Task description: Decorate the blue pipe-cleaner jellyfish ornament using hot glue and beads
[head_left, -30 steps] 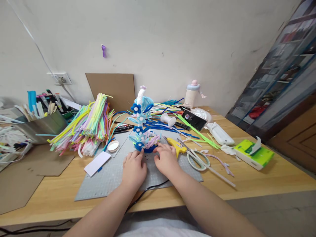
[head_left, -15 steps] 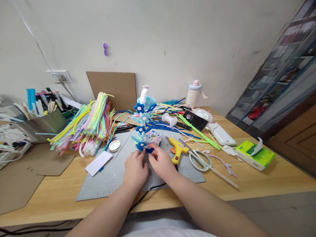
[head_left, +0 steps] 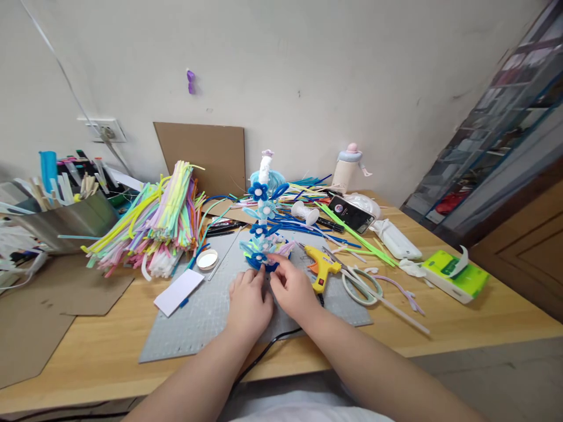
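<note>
A pipe-cleaner flower piece (head_left: 263, 231) with blue and white blossoms stands upright on a grey cutting mat (head_left: 206, 316). My left hand (head_left: 248, 302) rests on the mat, its fingertips pressed against the piece's blue base. My right hand (head_left: 292, 287) sits beside it, fingers pinched together at the same base. Just right of my right hand lies a yellow glue gun (head_left: 321, 266), whose black cord runs under my arms.
A heap of coloured pipe cleaners (head_left: 153, 225) lies at the left, a tin of pens (head_left: 65, 214) behind it. Scissors (head_left: 360, 284), a phone (head_left: 349, 214), a green tissue pack (head_left: 455, 275), a bottle (head_left: 345, 167) and cardboard (head_left: 202, 155) surround the mat.
My right hand has drawn in from the right side of the base toward its front and now pinches there. The left hand stays at the base. The view has shifted slightly.
</note>
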The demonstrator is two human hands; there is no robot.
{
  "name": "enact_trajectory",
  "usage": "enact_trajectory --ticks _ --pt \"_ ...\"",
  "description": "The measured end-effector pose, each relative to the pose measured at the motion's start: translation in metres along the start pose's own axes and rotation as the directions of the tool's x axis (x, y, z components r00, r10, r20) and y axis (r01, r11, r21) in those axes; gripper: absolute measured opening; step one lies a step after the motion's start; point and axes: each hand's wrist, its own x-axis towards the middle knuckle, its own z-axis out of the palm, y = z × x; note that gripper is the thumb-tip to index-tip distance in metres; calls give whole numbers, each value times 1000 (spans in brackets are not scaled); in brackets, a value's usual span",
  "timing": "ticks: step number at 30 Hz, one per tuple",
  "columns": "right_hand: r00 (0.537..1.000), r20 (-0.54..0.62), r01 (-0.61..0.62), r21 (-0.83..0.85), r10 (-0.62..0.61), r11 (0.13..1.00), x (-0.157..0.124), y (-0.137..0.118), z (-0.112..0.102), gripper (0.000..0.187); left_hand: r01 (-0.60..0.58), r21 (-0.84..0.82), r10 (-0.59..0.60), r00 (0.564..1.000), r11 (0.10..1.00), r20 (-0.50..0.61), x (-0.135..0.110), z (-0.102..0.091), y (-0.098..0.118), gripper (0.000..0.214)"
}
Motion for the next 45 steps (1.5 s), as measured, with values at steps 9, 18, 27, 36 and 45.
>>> enact_trajectory --ticks 9,18,27,36,45 --pt "998 -23 53 -124 -56 991 -2 2 -2 43 31 -34 -31 999 999 24 2 -4 -1 52" --pt "997 -32 69 -156 -74 985 -2 1 -4 43 26 -36 -25 1000 999 10 2 -3 -1 52" --pt "999 -16 34 -73 -35 997 -1 5 0 43 27 -38 -27 1000 999 13 2 -3 -2 53" --pt "1000 22 8 -36 -8 999 0 8 1 43 22 -41 -22 1000 999 8 2 -3 -2 51" --pt "1000 -8 17 17 -17 1000 -2 7 0 39 17 -48 -16 1000 999 8 1 -3 -2 52"
